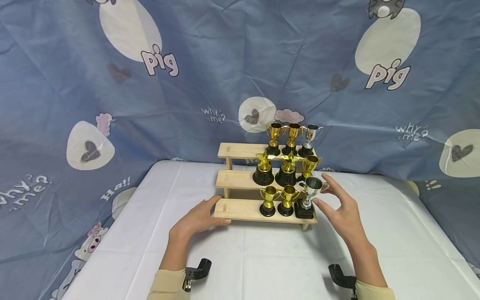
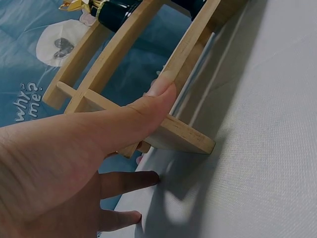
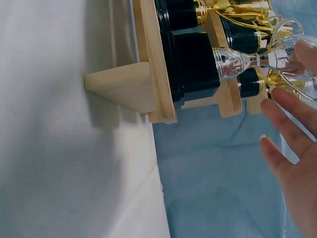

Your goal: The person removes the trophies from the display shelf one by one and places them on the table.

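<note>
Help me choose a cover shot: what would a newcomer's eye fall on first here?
Probably the shiny trophies, three to a shelf toward the right of the three-tier wooden stand, with two gold star trophies on the middle shelf. Next, perhaps, the silver cup trophy at the bottom shelf's right end, beside the right hand. Behind hangs a blue fabric backdrop printed "pig".
</note>
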{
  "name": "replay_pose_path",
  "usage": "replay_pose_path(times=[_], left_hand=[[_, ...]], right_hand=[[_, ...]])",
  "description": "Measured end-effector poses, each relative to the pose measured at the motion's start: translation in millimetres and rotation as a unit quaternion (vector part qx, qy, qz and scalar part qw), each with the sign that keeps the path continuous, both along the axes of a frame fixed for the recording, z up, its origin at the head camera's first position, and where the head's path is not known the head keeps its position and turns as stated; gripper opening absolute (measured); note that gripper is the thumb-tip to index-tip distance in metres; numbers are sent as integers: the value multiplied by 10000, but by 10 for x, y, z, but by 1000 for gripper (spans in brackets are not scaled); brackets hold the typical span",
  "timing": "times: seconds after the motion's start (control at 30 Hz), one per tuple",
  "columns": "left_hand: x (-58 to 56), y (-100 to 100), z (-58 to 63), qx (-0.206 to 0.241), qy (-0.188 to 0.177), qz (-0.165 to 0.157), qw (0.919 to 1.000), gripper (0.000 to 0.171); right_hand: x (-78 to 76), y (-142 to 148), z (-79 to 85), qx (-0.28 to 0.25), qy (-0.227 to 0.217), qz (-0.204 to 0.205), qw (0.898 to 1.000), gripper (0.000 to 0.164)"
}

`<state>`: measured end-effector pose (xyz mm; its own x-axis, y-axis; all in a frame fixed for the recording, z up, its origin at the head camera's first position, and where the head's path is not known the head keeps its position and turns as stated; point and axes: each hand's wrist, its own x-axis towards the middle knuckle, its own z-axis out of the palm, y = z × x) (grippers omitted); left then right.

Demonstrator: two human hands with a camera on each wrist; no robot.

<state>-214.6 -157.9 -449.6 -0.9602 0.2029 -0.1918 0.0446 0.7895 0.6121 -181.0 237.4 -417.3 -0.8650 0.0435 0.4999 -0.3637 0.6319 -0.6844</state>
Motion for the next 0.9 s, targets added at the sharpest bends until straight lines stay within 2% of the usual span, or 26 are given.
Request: replay_pose_path(times=[0.3, 0.63, 0.9], left_hand=[[-11, 10, -1, 10, 49, -8, 10000, 91], [3, 3, -4, -4, 49, 11, 10000, 89], [16, 16, 10, 53, 93, -49, 9999, 87]], right_hand=[[-11, -60, -8, -227, -8, 57, 9997, 63], [-23, -126, -43, -312, -131, 15, 9994, 63], [-31, -165, -59, -585, -29, 0, 9983, 66]])
